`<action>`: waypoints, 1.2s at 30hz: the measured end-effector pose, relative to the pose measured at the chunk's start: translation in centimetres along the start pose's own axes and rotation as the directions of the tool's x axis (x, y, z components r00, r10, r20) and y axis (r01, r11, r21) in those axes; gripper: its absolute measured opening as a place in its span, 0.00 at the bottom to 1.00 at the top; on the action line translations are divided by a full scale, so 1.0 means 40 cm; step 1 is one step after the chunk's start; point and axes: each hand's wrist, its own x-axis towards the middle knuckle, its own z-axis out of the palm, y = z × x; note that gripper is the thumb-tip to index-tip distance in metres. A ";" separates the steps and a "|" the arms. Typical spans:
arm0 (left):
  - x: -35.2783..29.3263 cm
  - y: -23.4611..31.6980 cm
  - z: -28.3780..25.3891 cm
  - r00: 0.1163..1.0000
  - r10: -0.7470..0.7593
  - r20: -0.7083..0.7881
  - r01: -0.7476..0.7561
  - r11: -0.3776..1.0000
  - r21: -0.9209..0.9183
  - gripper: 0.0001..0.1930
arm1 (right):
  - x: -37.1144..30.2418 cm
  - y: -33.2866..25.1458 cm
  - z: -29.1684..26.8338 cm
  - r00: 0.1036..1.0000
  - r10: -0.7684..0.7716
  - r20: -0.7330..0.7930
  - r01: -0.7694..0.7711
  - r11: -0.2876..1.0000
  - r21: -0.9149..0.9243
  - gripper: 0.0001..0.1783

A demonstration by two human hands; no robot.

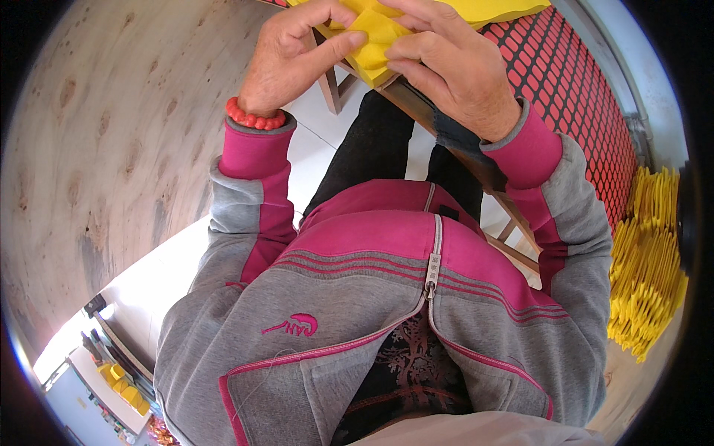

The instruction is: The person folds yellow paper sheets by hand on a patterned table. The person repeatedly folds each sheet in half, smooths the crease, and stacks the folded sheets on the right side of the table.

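A folded yellow sheet [375,37] lies at the top of the view, over the edge of a wooden-framed bench. My left hand [294,56] pinches its near corner with thumb and fingers; a red bead bracelet sits on that wrist. My right hand [454,63] presses on the same sheet from the right, fingers curled over the fold. Both sleeves are grey and pink.
A red mesh surface [573,89] covers the bench top to the right of the hands. A stack of several yellow pieces [647,260] lies at the far right. A large plywood panel [111,149] fills the left side. White floor tiles [171,275] show below.
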 end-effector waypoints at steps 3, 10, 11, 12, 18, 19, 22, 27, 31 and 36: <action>-0.004 -0.001 0.004 0.998 -0.064 -0.028 0.064 0.998 -0.004 0.04 | -0.001 0.000 -0.003 0.997 0.001 0.073 0.002 0.999 -0.043 0.10; -0.008 -0.010 0.015 0.989 -0.096 -0.111 0.095 0.995 -0.021 0.04 | -0.002 -0.004 0.000 0.995 0.009 0.094 0.001 0.994 -0.108 0.09; -0.010 -0.014 0.020 0.986 -0.105 -0.126 0.100 0.994 -0.039 0.04 | -0.002 -0.004 0.002 0.997 -0.018 0.074 0.027 0.991 -0.130 0.09; -0.011 -0.019 0.025 0.984 -0.097 -0.152 0.090 0.994 -0.055 0.04 | -0.001 -0.004 0.003 0.997 -0.045 0.055 0.053 0.987 -0.152 0.09; -0.014 -0.039 0.027 0.979 -0.046 -0.199 0.018 0.990 -0.140 0.05 | -0.007 -0.005 -0.005 0.993 0.069 0.094 -0.065 0.997 -0.048 0.10; -0.015 -0.037 0.019 0.986 -0.044 -0.163 0.020 0.989 -0.148 0.05 | -0.007 -0.004 -0.003 0.996 0.047 0.076 -0.044 0.998 -0.048 0.10; -0.014 -0.023 -0.010 1.000 -0.007 -0.007 0.007 0.998 -0.054 0.06 | -0.008 -0.002 0.000 0.998 0.030 0.053 -0.027 0.998 -0.052 0.10; 0.000 0.004 -0.023 0.992 0.072 0.101 -0.072 0.997 -0.003 0.06 | -0.013 -0.005 -0.003 0.991 0.103 0.082 -0.102 0.995 -0.017 0.11; 0.002 0.018 -0.029 0.990 0.064 0.126 -0.072 0.996 0.061 0.05 | -0.015 -0.005 -0.004 0.991 0.110 0.081 -0.109 0.994 -0.012 0.11; 0.002 0.016 -0.024 0.992 0.039 0.121 -0.051 0.994 0.096 0.04 | -0.017 -0.003 -0.002 0.990 0.112 0.082 -0.111 0.994 -0.012 0.12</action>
